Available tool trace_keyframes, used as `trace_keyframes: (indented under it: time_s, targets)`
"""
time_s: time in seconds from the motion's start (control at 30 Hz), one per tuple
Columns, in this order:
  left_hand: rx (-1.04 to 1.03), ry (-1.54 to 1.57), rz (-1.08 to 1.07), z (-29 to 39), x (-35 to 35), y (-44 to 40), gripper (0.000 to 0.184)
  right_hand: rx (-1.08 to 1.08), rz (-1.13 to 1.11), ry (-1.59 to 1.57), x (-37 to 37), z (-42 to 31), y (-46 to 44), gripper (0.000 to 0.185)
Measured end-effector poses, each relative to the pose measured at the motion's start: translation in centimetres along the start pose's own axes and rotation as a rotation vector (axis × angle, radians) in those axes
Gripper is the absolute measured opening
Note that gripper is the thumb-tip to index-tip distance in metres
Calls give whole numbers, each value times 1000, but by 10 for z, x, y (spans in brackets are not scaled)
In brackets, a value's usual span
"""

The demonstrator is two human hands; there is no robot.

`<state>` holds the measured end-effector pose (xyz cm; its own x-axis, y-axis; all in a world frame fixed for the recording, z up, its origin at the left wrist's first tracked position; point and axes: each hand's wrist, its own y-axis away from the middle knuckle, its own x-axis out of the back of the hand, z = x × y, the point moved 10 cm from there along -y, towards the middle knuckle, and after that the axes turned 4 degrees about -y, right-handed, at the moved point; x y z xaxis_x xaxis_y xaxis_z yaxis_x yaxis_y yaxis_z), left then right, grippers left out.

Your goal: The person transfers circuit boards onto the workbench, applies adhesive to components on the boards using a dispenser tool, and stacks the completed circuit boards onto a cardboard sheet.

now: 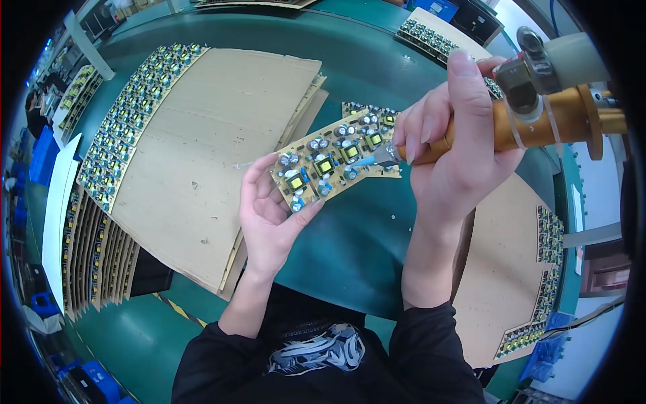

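Head cam: your L hand [266, 212] grasps PCB strip [324, 165] by its end, prob. leaving comps [296, 182] clear for blue tip [364, 161] of orange tool [572, 121] clenched in R hand [464, 145].

Black top with a pale chest print, sleeves leaving the forearms bare.
The top [269, 387] is dark and matte; its print [316, 350] mixes white, grey and blue-grey in jagged, swooping shapes, with faint small lettering [313, 330] above. The left sleeve [219, 360] and right sleeve [431, 343] are plain black, creased and loose at the hem. Both the left hand [272, 209] and right hand [464, 155] are ungloved, the fingers slender.
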<state>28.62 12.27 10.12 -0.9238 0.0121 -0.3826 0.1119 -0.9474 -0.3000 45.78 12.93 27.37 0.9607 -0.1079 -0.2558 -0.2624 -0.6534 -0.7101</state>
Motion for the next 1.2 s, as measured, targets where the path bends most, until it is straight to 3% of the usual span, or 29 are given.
trace_keyframes:
  time_s: [0.47, 0.6, 0.7, 1.2]
  targets:
    - [22, 2, 6, -6, 5, 5, 72, 15, -12, 58, 2, 2, 0, 20]
    - [28, 5, 23, -8, 7, 5, 72, 93, -148, -221, -10, 0, -3, 28]
    - [38, 9, 46, -10, 13, 5, 73, 30, -17, 63, -2, -1, -2, 34]
    - [-16, 39, 51, 8, 18, 10, 73, 31, 18, 11, 6, 4, -4, 15]
